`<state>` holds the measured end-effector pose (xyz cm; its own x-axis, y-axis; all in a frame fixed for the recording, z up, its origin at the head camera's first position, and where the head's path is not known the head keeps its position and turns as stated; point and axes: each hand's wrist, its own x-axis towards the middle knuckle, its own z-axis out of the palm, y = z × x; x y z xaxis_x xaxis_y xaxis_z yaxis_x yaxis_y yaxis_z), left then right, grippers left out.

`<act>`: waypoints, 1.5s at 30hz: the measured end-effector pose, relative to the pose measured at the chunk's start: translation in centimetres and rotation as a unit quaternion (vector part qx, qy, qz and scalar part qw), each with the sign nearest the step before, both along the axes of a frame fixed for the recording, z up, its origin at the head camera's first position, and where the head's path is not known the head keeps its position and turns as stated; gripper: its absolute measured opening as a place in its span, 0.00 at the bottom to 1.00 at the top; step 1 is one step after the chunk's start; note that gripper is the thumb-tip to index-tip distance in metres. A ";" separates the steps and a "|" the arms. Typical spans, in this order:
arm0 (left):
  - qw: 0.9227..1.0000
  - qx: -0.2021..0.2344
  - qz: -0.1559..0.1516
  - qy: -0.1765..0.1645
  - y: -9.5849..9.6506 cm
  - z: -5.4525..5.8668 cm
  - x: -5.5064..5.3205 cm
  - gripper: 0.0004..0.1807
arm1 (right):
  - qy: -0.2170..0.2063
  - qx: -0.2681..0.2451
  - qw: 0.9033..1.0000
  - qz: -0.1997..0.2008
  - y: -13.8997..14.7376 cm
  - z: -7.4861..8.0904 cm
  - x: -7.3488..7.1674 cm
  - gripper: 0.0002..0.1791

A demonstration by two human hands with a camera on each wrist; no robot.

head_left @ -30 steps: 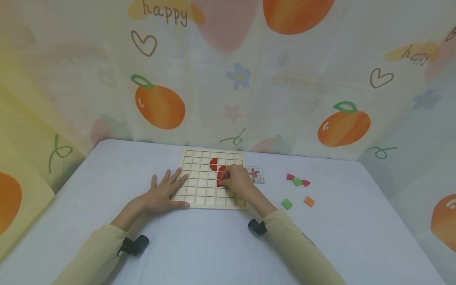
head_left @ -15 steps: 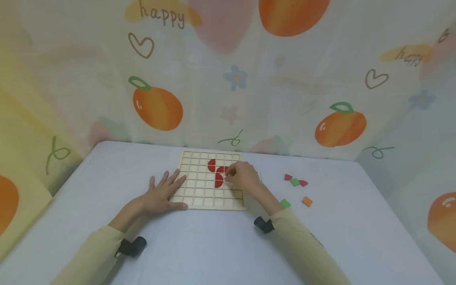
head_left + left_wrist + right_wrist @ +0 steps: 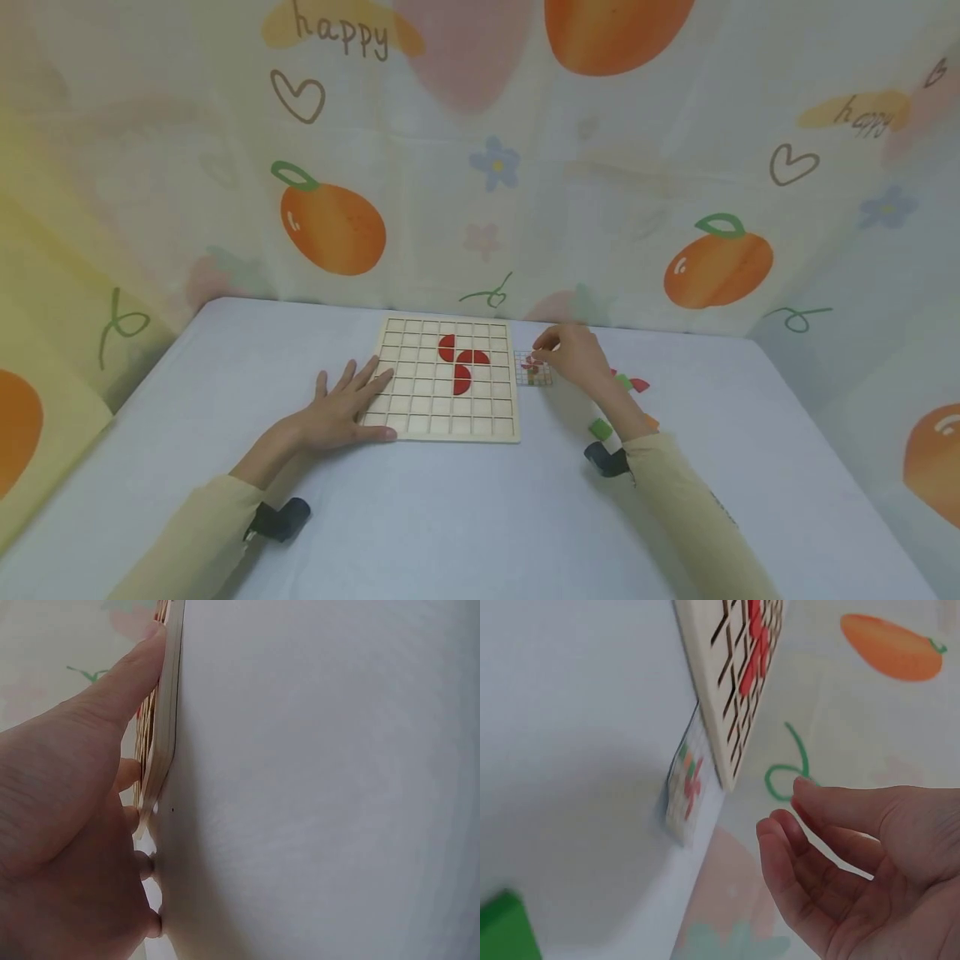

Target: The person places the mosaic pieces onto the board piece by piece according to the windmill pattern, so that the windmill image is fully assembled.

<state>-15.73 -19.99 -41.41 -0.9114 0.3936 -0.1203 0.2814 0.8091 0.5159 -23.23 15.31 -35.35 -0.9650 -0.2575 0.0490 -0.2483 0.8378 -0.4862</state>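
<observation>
A wooden grid board [image 3: 420,421] lies on the table, and red half-round shapes [image 3: 462,380] fill some of its middle squares. My left hand [image 3: 341,412] rests spread over the board's left edge; in the left wrist view its thumb [image 3: 139,671] lies along the board's side. Over the small pattern card [image 3: 531,377], to the right of the board, my right hand [image 3: 576,358] hovers. Its thumb and fingers are loosely bent with a gap between them, and nothing is held, as the right wrist view shows [image 3: 855,862].
Several loose pieces lie right of the card, partly behind the right hand and wrist: a green square [image 3: 600,429], an orange tile [image 3: 652,422], a red quarter-round piece [image 3: 640,384] and another green tile [image 3: 623,382]. A patterned curtain [image 3: 600,167] hangs behind the white table [image 3: 420,525].
My right hand has let go of a red piece on the board and moved right, off the board to above the card. The left hand has stayed on the board's edge.
</observation>
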 end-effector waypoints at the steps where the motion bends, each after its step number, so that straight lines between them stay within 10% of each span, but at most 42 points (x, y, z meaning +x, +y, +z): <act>1: 1.000 0.000 0.000 0.001 0.0 0.0 0.0 0.54 | 0.007 -0.002 1.000 0.001 0.5 0.0 -0.1 0.07; 35: 1.000 0.006 -0.003 0.001 0.4 0.5 0.2 0.53 | -0.082 0.036 0.995 -0.047 11.3 -3.1 -1.5 0.17; 45: 1.000 0.001 0.002 0.005 0.2 0.2 0.2 0.54 | -0.039 0.015 0.998 -0.036 11.3 -3.2 -1.4 0.11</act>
<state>-15.58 -19.80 -41.20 -0.9137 0.3908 -0.1112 0.2833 0.8090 0.5149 -24.63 26.57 -38.57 -0.9818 -0.1872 -0.0333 -0.1491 0.8667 -0.4761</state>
